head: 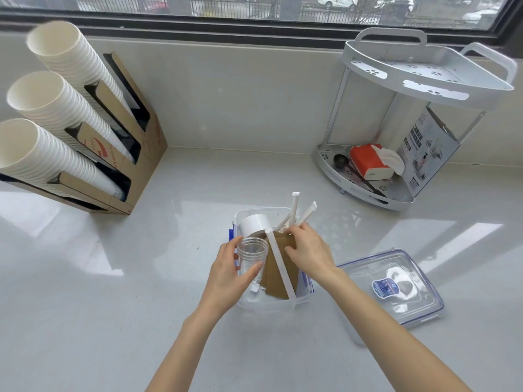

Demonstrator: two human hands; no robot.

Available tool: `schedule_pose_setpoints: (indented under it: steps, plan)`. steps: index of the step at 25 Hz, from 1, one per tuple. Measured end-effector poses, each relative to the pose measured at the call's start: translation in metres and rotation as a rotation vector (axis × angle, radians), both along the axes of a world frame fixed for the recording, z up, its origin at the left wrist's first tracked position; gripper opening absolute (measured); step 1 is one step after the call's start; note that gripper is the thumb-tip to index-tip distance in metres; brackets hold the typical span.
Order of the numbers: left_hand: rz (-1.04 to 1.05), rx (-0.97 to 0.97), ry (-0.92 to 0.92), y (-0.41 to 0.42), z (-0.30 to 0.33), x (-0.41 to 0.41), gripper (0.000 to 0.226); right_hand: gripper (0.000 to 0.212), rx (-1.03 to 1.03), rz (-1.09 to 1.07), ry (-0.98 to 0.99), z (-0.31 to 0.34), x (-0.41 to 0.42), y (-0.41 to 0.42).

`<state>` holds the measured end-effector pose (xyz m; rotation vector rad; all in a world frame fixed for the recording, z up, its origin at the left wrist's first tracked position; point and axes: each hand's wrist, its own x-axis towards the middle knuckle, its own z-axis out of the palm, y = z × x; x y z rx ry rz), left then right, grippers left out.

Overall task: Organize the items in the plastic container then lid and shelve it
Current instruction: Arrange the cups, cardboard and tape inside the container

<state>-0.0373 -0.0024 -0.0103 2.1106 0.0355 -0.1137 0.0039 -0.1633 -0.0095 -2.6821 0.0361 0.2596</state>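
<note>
The sorting step is in hand, I'd say: the plastic container point(246, 302) sits open on the counter point(113, 306) right in front of the person, its lid point(418, 301) lying flat just beside it on the right; the left hand point(226, 275) is wrapped round a clear jar point(252, 257) at the container's left side, fingers closed on the glass; the right hand point(310, 250) is down on the brown cardboard pieces point(280, 275), fingers curled at their top edge, among the wrapped straws point(294, 206) that poke up past the rim; those straws look too tall for lidding, so the next move likely calls for laying them flat; the corner shelf point(424, 77) waits at the back right
</note>
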Motion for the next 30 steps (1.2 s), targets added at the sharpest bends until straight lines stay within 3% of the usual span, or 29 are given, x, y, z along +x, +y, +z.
schedule_pose_setpoints:
  steps: [6, 12, 20, 23, 30]
  plan:
    - [-0.010, 0.012, -0.031, 0.000, -0.007, 0.001, 0.059, 0.029, 0.145, -0.048, -0.141, 0.020, -0.005, -0.009]
    - [-0.063, 0.193, -0.059, -0.006, -0.013, -0.003, 0.057, 0.023, 0.359, -0.164, -0.267, 0.040, -0.007, -0.018]
    - [-0.238, 0.546, -0.042, -0.022, -0.022, -0.004, 0.050, 0.022, 0.599, -0.272, -0.287, 0.047, -0.008, -0.026]
    - [-0.254, 0.678, -0.038, -0.026, -0.026, -0.001, 0.052, 0.023, 0.599, -0.266, -0.287, 0.045, -0.010, -0.027]
    - [-0.217, 0.755, -0.019, -0.027, -0.029, 0.004, 0.053, 0.022, 0.660, -0.284, -0.251, 0.045, -0.011, -0.027]
